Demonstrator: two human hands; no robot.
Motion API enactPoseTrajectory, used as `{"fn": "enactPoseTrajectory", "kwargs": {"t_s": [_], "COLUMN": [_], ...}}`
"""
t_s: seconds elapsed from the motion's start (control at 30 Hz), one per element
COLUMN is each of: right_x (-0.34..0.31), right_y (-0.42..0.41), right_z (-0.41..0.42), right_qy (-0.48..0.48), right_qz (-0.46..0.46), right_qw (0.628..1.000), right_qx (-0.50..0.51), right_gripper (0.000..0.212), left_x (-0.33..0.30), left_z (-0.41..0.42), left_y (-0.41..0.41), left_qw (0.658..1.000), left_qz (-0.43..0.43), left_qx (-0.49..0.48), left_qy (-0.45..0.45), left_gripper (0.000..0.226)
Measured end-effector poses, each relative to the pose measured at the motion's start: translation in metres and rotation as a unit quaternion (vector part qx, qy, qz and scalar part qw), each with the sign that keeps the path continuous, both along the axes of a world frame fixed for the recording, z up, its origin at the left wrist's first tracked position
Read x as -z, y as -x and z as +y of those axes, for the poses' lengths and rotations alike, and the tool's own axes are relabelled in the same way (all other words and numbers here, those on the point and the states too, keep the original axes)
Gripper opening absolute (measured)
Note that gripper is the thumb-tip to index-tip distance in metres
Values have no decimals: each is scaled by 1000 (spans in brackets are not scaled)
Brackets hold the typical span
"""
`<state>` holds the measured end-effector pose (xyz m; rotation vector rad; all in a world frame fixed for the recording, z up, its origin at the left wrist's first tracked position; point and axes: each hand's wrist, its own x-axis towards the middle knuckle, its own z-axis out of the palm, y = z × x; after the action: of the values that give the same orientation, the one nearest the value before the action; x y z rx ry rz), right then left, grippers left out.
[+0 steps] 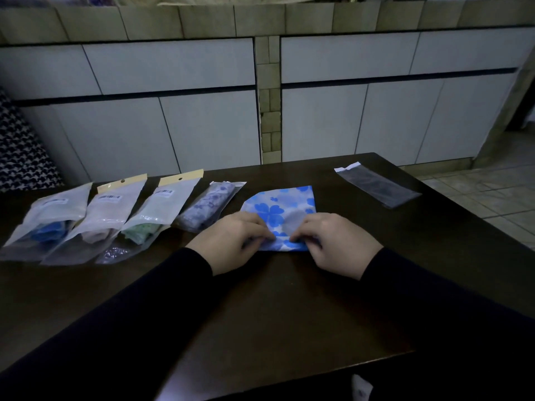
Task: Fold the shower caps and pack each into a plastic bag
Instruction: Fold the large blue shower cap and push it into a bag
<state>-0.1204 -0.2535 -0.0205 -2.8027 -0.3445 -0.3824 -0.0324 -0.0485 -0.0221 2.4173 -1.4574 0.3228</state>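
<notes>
A white shower cap with blue clover prints [282, 211] lies partly folded on the dark wooden table [260, 308]. My left hand [231, 241] and my right hand [333, 243] both pinch its near edge, fingertips almost meeting in the middle. An empty clear plastic bag [376, 185] with a white flap lies flat at the far right of the table, apart from the cap. Left of the cap, a clear bag holding a purple-patterned cap [207, 206] lies on the table.
Three larger packed pouches [86, 215] lie in a row at the table's left. White cabinet doors [202, 125] stand behind the table. A tiled floor [492, 198] shows at the right, past the table's edge.
</notes>
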Motion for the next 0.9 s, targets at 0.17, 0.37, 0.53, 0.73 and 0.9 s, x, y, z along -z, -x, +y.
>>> {"fn": "enactPoseTrajectory", "kwargs": {"t_s": [0.17, 0.37, 0.53, 0.73, 0.9], "right_x": [6, 6, 6, 1, 1], "right_y": [7, 7, 8, 5, -4], "right_z": [-6, -10, -10, -12, -8], "right_qy": [31, 30, 44, 63, 21], "right_qz": [-13, -15, -22, -13, 34], "right_qw": [999, 999, 999, 997, 994], "right_qx": [-34, -30, -7, 51, 104], "right_gripper": [33, 29, 31, 33, 33], "left_x": [-3, -7, -8, -9, -12], "left_z": [3, 1, 4, 3, -6], "left_y": [4, 0, 2, 1, 0], "left_qw": [1000, 998, 997, 988, 979], "left_qz": [10, 30, 53, 134, 169], "left_qx": [11, -2, -20, -70, -109], "left_qy": [-26, -50, -49, -6, -24], "left_gripper": [29, 30, 29, 24, 21]}}
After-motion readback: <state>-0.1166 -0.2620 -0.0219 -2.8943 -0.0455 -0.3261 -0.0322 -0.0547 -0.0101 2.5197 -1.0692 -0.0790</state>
